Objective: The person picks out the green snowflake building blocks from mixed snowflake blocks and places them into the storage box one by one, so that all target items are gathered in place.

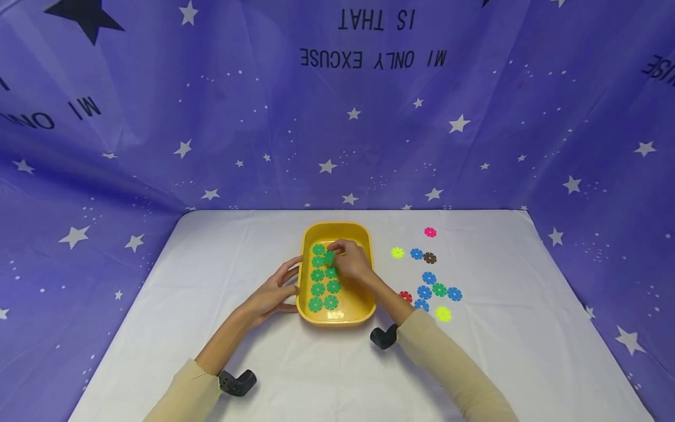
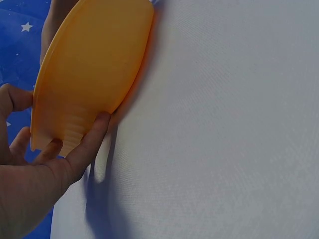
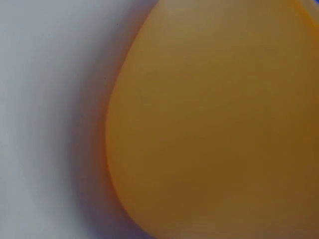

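A yellow plastic tray stands mid-table, with two columns of green notched discs on its floor. My right hand reaches inside and pinches a green notched disc near the top of the right column. My left hand rests against the tray's left outer side, fingers spread. In the left wrist view, the fingertips of this hand touch the tray's outer wall, one of them at its rim. Only the tray's outer wall fills the right wrist view, with the right hand out of sight.
Loose notched discs lie right of the tray: several blue, a green, two yellow, a brown, a pink and a red one partly behind the right forearm. A purple star-printed cloth hangs behind the white table.
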A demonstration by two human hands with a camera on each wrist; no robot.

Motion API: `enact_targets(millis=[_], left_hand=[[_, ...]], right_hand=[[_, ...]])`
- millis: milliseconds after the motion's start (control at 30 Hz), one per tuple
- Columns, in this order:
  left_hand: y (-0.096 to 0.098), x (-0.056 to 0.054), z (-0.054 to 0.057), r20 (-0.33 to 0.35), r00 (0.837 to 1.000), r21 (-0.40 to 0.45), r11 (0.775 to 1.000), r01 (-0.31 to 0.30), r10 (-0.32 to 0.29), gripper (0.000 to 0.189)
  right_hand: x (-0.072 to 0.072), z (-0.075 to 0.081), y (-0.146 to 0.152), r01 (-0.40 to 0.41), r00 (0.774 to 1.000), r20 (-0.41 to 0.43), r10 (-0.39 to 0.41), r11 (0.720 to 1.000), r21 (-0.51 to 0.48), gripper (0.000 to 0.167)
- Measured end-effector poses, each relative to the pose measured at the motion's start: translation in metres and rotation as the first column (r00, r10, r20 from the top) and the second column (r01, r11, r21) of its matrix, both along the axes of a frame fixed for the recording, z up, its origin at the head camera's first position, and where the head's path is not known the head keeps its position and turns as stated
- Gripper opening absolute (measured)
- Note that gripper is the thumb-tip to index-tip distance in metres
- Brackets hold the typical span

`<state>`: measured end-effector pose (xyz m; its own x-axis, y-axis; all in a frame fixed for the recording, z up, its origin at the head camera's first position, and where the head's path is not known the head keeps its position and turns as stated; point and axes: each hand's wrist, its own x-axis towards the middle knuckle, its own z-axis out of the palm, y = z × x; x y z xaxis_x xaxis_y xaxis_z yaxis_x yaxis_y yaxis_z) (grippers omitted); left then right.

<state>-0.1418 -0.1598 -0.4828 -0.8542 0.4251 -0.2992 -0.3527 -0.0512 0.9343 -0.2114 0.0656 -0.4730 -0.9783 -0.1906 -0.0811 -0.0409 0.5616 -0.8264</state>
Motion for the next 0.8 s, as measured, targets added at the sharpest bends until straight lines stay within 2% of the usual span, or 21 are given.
enact_targets(millis=[200,467,800], left_hand=[[0.001,0.000,0.000,-0.006,1.000,0.000,1.000,-0.001,0.001,0.082],[0.000,0.000,0.001,-0.006,1.000,-0.015,1.000,-0.002,0.002,0.082],[0.001,0.000,0.001,0.004,1.000,-0.019,1.000,-0.001,0.001,0.082]], right_hand=[[-0.003,-0.005,-0.002,0.028,0.999,-0.020,-0.027,0.999,0.027,0.031],[-0.005,-0.009,-0.004,0.021,1.000,-0.025,-0.019,0.997,0.078,0.030],[-0.005,-0.012,-0.005,0.017,0.997,-0.082,-0.006,0.990,0.137,0.028]])
